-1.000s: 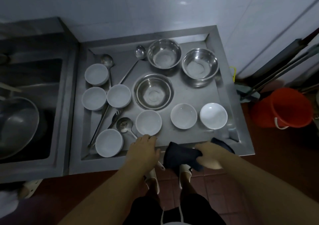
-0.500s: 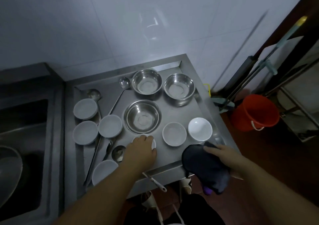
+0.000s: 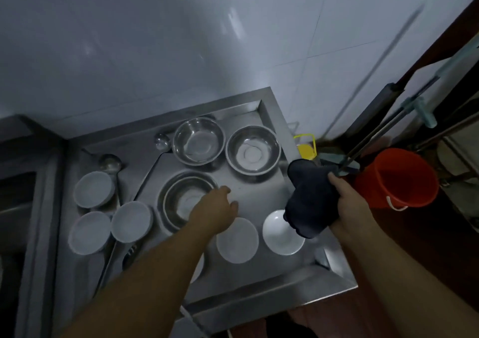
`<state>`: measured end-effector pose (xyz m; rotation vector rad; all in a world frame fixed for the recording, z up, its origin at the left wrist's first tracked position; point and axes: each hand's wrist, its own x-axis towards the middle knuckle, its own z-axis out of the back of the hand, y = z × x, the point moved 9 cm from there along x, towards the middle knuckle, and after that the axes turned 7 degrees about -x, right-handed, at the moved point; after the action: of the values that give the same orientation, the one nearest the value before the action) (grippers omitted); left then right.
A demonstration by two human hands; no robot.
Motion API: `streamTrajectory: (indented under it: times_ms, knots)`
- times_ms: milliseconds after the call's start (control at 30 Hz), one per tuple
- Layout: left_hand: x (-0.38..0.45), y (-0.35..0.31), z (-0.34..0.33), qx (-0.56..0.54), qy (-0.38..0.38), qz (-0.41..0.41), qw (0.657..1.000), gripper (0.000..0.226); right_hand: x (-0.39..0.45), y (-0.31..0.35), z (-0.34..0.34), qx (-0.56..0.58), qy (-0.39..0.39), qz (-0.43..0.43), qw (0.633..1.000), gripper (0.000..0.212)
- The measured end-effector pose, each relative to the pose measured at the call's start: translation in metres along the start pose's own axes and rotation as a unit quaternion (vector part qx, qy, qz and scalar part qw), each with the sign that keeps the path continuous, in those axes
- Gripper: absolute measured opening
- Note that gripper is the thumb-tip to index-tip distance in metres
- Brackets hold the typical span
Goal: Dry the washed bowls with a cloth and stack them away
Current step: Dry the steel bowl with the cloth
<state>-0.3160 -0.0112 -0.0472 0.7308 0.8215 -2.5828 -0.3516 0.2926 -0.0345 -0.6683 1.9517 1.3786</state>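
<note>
Left hand (image 3: 216, 208) loosely open, holding nothing, over the near steel bowl (image 3: 181, 200); right hand (image 3: 347, 203) gripping dark cloth (image 3: 308, 203), farther right of that bowl.

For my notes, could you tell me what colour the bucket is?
The bucket is orange-red, seen in the head view.

Before you: a wall of large white glossy tiles (image 3: 181, 39), thin grout lines, faint glare patches, dim bluish light overall. Against it, a stainless steel draining table (image 3: 334, 273) with a raised rim; at your left, a steel sink unit (image 3: 23, 182), adjoining. At your right, a red-brown tiled floor (image 3: 427, 247) bearing an orange bucket (image 3: 399, 179). Long-handled cleaning tools (image 3: 414, 99) lean beside it. A yellow item (image 3: 305, 148), unclear, sits behind the table's far corner.
</note>
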Motion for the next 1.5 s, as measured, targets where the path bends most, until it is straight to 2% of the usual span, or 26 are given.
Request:
streamTrajectory:
  times_ms: [133,233,300,500,633,767,867,1000,1100,1200,1267,1433,1500]
  knots:
    - [0.047,0.001,-0.005,-0.175,-0.019,0.1,0.979,0.05,0.034,0.019,-0.001,-0.019,-0.026,0.027,0.999,0.046]
    - [0.074,0.008,-0.019,-0.356,-0.034,0.179,0.916,0.021,0.052,0.018,-0.007,-0.004,-0.012,0.018,1.0,0.025]
    - [0.093,0.008,-0.028,-0.437,-0.034,0.199,0.876,0.019,0.06,0.017,-0.009,0.001,-0.007,0.013,1.0,0.028]
    - [0.126,0.003,-0.054,-0.574,-0.049,0.238,0.782,0.012,0.076,0.009,-0.012,-0.003,0.01,-0.001,1.0,0.033]
    - [0.129,0.004,-0.063,-0.619,-0.064,0.245,0.743,0.009,0.077,0.009,-0.015,-0.013,-0.004,-0.004,1.0,0.036]
    - [0.123,0.006,-0.059,-0.633,-0.089,0.231,0.734,0.006,0.07,0.01,-0.02,-0.004,-0.012,-0.009,1.0,0.036]
    - [0.111,0.008,-0.047,-0.645,-0.102,0.212,0.727,0.007,0.059,0.013,-0.035,-0.008,0.014,-0.008,1.0,0.034]
    - [0.085,0.01,-0.029,-0.664,-0.092,0.186,0.718,0.006,0.037,0.025,-0.055,-0.085,0.019,0.057,0.995,0.029]
    - [0.054,0.013,-0.012,-0.68,-0.075,0.173,0.709,0.005,0.01,0.032,-0.082,-0.151,0.051,0.111,0.981,0.03]
    - [0.018,0.016,0.009,-0.702,-0.052,0.134,0.698,0.019,-0.025,0.035,-0.113,-0.191,0.064,0.172,0.964,0.023]
    - [-0.009,0.016,0.027,-0.709,-0.026,0.105,0.697,0.026,-0.053,0.036,-0.139,-0.229,0.08,0.208,0.948,0.029]
    - [-0.086,0.01,0.082,-0.713,0.024,-0.016,0.701,0.017,-0.111,0.028,-0.196,-0.32,0.125,0.244,0.907,0.053]
    - [-0.113,0.013,0.102,-0.698,0.029,-0.053,0.714,0.021,-0.132,0.021,-0.215,-0.337,0.142,0.249,0.897,0.049]
